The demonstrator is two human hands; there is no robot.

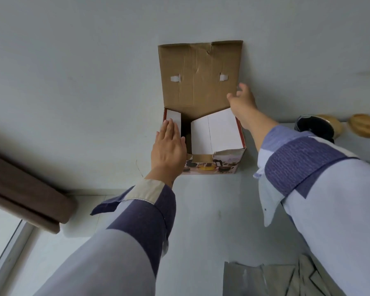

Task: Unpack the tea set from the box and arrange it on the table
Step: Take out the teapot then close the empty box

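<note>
Box (214, 144) on white table (201, 210), against wall (73, 60), big brown lid (199, 75) flung up and back. Inside the box, two white inner flaps: narrow left flap (174, 122), wider right flap (216, 131), dark gap between. Tea set not visible yet; only pictured on the box front.

Left hand (169, 148) flat on the left flap, fingers straight and together, pressing, gripping nothing. Right hand (242, 101) beyond the box's right edge, at the lid's lower right corner, fingers loosely spread; thumb near the lid edge, contact or grip impossible to tell.

Thin, creased cardboard, light, bendy; lid likely to flop forward unless held. Probably glass or ceramic within: fragile, smooth. Best to fold flaps outward, then lift each piece from beneath or by the body, slowly.

Right of the box: dark round object (314, 124), wooden bowls (365, 124).
</note>
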